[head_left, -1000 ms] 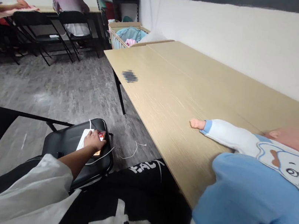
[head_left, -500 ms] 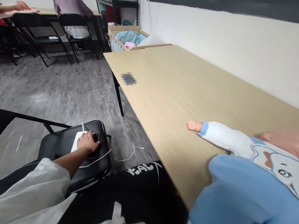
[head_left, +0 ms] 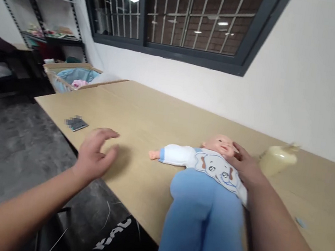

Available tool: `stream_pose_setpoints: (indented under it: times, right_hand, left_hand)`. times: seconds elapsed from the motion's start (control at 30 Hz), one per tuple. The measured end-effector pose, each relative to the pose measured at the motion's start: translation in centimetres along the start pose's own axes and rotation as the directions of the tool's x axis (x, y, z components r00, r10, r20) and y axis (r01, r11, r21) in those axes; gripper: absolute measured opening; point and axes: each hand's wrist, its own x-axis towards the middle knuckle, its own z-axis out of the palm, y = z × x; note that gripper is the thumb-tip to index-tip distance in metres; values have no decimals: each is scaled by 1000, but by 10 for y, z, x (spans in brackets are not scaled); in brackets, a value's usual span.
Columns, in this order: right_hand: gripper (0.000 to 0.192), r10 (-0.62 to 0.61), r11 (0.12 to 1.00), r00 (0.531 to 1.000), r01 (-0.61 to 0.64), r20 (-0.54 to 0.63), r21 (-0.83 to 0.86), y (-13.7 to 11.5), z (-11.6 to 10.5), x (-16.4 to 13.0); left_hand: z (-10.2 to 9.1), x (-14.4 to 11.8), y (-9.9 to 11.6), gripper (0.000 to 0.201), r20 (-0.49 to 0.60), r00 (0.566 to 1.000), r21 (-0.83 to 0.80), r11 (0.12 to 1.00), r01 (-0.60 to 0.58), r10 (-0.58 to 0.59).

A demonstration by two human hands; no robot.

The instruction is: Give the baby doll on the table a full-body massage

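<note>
A baby doll in blue trousers and a white top with an elephant print lies on its back on the light wooden table, legs toward me. My right hand rests on the doll's chest and shoulder, beside its head. Over the table's near edge hovers my left hand, empty with fingers spread, left of the doll's outstretched arm.
A cream feeding bottle lies on the table right of the doll's head. A small dark flat object sits near the table's left end. A box of cloth items and shelving stand beyond it.
The view swung up and right from the chair to the table. My left hand left the phone on the black chair and rose above the table edge. My right hand came into view on the doll.
</note>
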Motion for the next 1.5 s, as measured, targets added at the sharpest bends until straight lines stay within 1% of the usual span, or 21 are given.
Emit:
stream_pose_setpoints:
  times: [0.03, 0.07, 0.1, 0.17, 0.2, 0.23, 0.27, 0.3, 0.33, 0.4, 0.5, 0.6, 0.7, 0.8, 0.87, 0.97, 1.1, 1.27, 1.37, 1.43, 1.5]
  right_hand:
    - [92, 45, 998, 999, -45, 13, 31, 0, 1, 1]
    - [97, 65, 995, 997, -67, 30, 72, 1, 1, 1]
    - [100, 69, 992, 997, -72, 30, 103, 1, 1, 1]
    - [102, 61, 988, 997, -65, 38, 139, 1, 2, 0]
    - [101, 46, 987, 998, -51, 32, 151, -1, 2, -1]
    - [99, 25, 986, 999, -28, 19, 163, -3, 3, -2]
    - [94, 6, 987, 1000, -7, 8, 163, -6, 4, -4]
    - [88, -12, 987, 1000, 12, 2, 159, -9, 5, -5]
    - [82, -32, 987, 999, 31, 7, 159, -12, 6, -6]
    - [71, -71, 985, 997, 66, 28, 162, -17, 7, -8]
    - [59, -105, 981, 994, 98, 33, 167, -22, 8, -8]
    - [53, -112, 980, 994, 110, 1, 165, -21, 6, -6]
    - [50, -121, 979, 993, 121, -9, 165, -21, 3, -5]
    - [52, -116, 983, 993, 116, -7, 146, -20, 1, -4]
    - [59, -93, 984, 995, 97, -35, 150, -17, 2, -2]
    - [70, -63, 977, 996, 76, -70, 197, -12, 6, 0]
    - [75, -47, 978, 998, 55, -46, 200, -7, 8, 0]
    - [72, 4, 966, 1000, -1, -10, 258, -7, 0, 1]
    - [72, 25, 952, 998, -41, 55, 304, -6, -5, 4]
    - [73, 19, 944, 997, -42, 74, 327, -4, -6, 4]
    - [74, -3, 946, 998, -15, 57, 323, -1, -5, 4]
  left_hand:
    - [15, 17, 24, 21, 75, 989, -123, 986, -114, 124]
    - [32, 31, 48, 20, 148, 966, -238, 956, -173, 212]
    - [51, 44, 72, 19, 221, 935, -337, 922, -193, 277]
    - [91, 64, 114, 27, 355, 871, -473, 869, -147, 341]
    - [112, 74, 133, 38, 424, 843, -500, 862, -86, 330]
    - [131, 82, 150, 50, 501, 821, -488, 873, 5, 275]
    - [148, 90, 164, 64, 599, 783, -425, 895, 133, 168]
    - [164, 97, 176, 74, 699, 712, -348, 902, 255, 68]
    - [177, 102, 185, 77, 725, 686, -341, 897, 282, 61]
    - [197, 110, 196, 75, 768, 638, -341, 880, 332, 57]
    - [214, 114, 197, 65, 780, 621, -379, 851, 363, 82]
    - [226, 115, 191, 60, 757, 644, -431, 824, 367, 109]
    - [236, 116, 186, 61, 737, 661, -489, 788, 375, 142]
    - [243, 115, 180, 73, 723, 670, -541, 742, 397, 169]
    - [246, 115, 177, 78, 714, 676, -573, 707, 414, 182]
    - [250, 112, 174, 74, 698, 689, -616, 653, 440, 194]
    - [256, 107, 171, 69, 688, 701, -657, 573, 490, 188]
    - [267, 101, 164, 74, 690, 696, -696, 444, 565, 197]
    - [272, 99, 159, 74, 690, 686, -715, 357, 600, 229]
    - [273, 99, 156, 75, 690, 679, -722, 306, 620, 251]
    - [273, 99, 154, 76, 690, 677, -723, 276, 633, 257]
